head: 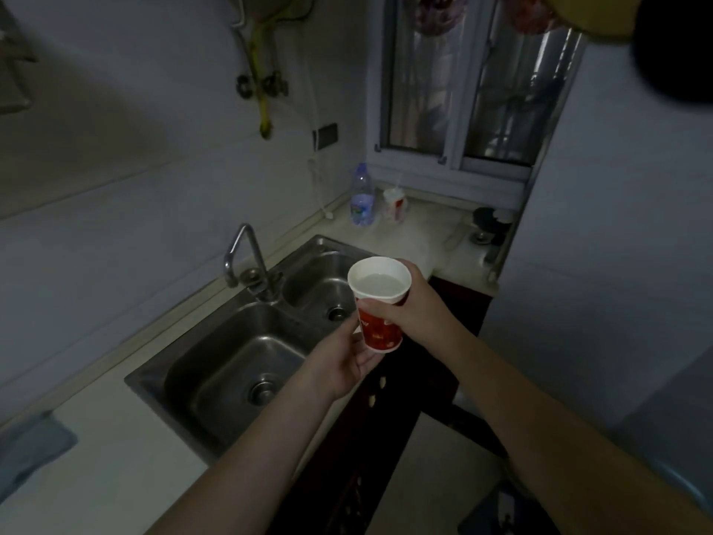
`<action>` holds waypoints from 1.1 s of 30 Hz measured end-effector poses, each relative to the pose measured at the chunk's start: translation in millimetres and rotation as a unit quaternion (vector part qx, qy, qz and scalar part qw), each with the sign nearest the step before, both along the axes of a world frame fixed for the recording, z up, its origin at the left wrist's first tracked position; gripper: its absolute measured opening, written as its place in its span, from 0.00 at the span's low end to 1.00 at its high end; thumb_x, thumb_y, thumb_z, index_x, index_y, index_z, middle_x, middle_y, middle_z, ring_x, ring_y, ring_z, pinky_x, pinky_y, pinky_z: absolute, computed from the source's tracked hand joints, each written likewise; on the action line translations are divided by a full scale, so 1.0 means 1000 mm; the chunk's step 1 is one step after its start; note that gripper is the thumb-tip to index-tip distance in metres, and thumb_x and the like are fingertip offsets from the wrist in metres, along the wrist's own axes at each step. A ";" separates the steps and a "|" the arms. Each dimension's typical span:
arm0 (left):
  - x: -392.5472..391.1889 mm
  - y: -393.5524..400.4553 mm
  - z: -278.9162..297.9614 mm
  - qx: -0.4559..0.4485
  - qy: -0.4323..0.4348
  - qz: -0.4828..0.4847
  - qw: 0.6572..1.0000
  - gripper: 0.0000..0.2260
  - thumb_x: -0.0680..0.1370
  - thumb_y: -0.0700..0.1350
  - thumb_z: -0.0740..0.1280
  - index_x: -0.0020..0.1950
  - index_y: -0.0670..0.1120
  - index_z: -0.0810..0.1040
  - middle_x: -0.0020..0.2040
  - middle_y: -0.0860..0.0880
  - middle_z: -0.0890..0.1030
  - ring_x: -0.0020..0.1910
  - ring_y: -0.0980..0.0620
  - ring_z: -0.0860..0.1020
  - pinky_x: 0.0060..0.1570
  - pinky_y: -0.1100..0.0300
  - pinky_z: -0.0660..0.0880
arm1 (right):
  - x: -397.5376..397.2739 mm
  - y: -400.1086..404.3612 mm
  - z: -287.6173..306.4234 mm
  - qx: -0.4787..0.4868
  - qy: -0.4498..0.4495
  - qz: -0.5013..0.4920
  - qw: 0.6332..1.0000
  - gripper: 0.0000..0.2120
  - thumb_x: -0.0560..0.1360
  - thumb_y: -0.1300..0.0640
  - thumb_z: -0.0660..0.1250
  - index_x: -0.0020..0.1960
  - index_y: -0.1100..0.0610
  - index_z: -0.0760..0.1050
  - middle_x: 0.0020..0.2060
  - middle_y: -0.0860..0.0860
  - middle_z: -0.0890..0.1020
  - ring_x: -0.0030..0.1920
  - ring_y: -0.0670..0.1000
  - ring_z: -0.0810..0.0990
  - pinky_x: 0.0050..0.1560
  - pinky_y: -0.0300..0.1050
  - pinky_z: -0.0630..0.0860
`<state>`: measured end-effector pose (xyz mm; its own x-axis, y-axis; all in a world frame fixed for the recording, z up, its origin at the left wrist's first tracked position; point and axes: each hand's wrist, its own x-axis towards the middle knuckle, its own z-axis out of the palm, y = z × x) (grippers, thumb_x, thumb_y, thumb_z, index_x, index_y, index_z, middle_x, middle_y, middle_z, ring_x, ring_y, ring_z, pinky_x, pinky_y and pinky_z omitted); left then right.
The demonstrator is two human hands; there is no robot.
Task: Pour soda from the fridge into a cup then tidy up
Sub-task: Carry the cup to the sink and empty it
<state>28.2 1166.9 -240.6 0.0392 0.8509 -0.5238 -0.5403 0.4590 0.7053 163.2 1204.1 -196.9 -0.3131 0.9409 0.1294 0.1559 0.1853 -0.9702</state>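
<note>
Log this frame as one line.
cup: upright, holds pale liquid | right hand: grips cup | left hand: under base | location: beside sink

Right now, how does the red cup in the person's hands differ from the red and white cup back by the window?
The held cup is up in the air over the counter edge, gripped by the right hand with the left hand under its base; the far cup stands alone on the counter beside a plastic bottle. The held cup shows pale liquid; the far cup's contents are hidden. Both look like red-and-white paper cups.
</note>
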 end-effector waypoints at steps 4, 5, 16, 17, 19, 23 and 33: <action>0.025 0.032 0.001 -0.003 -0.006 -0.015 1.000 0.22 0.76 0.58 0.66 0.58 0.40 0.78 0.45 0.44 0.85 0.40 0.51 0.84 0.37 0.61 0.81 | 0.024 0.031 0.001 -0.006 0.002 -0.021 1.000 0.37 0.60 0.48 0.81 0.64 0.47 0.68 0.55 0.43 0.80 0.55 0.40 0.79 0.59 0.47 0.76; 0.030 0.041 0.000 -0.005 -0.008 -0.016 1.000 0.23 0.76 0.58 0.66 0.58 0.40 0.78 0.47 0.43 0.85 0.41 0.50 0.84 0.37 0.61 0.81 | 0.028 0.038 0.000 -0.006 0.003 -0.026 1.000 0.36 0.60 0.48 0.81 0.64 0.46 0.68 0.55 0.43 0.80 0.54 0.40 0.79 0.59 0.46 0.76; 0.054 0.164 -0.020 -0.019 -0.018 -0.015 1.000 0.21 0.77 0.57 0.67 0.59 0.40 0.77 0.51 0.42 0.84 0.44 0.50 0.83 0.38 0.60 0.81 | 0.051 0.150 -0.020 0.001 0.000 -0.059 0.998 0.35 0.64 0.56 0.80 0.65 0.52 0.66 0.56 0.45 0.78 0.52 0.36 0.78 0.48 0.29 0.74; 0.053 0.177 -0.022 -0.021 -0.018 -0.016 0.999 0.22 0.77 0.57 0.67 0.60 0.40 0.77 0.51 0.42 0.84 0.45 0.50 0.83 0.39 0.60 0.80 | 0.051 0.163 -0.023 0.004 -0.002 -0.059 0.998 0.34 0.64 0.57 0.80 0.65 0.52 0.67 0.56 0.45 0.78 0.52 0.37 0.78 0.47 0.28 0.74; 0.051 0.202 -0.028 -0.028 -0.017 -0.016 0.999 0.23 0.77 0.58 0.67 0.62 0.41 0.77 0.53 0.43 0.84 0.47 0.50 0.83 0.38 0.60 0.80 | 0.050 0.187 -0.028 0.002 -0.005 -0.064 0.998 0.35 0.64 0.58 0.80 0.65 0.53 0.67 0.57 0.48 0.78 0.54 0.39 0.78 0.49 0.30 0.75; 0.041 0.247 -0.038 -0.028 -0.020 -0.034 0.999 0.21 0.78 0.58 0.65 0.60 0.42 0.78 0.51 0.44 0.85 0.45 0.52 0.84 0.38 0.61 0.80 | 0.044 0.232 -0.035 0.001 -0.017 -0.063 0.998 0.34 0.64 0.58 0.80 0.65 0.54 0.68 0.58 0.49 0.78 0.53 0.37 0.78 0.47 0.27 0.73; 0.027 0.344 -0.058 -0.052 0.000 0.004 0.999 0.13 0.80 0.52 0.64 0.57 0.45 0.78 0.44 0.49 0.85 0.46 0.54 0.82 0.37 0.62 0.78 | 0.026 0.334 -0.057 -0.024 -0.005 -0.027 0.999 0.36 0.64 0.59 0.80 0.66 0.53 0.67 0.58 0.47 0.78 0.57 0.42 0.78 0.54 0.37 0.75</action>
<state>54.8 1511.2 -298.5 0.0317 0.7925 -0.6091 -0.5442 0.5248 0.6545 189.7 1538.2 -254.2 -0.2623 0.9615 0.0818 0.1739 0.1305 -0.9761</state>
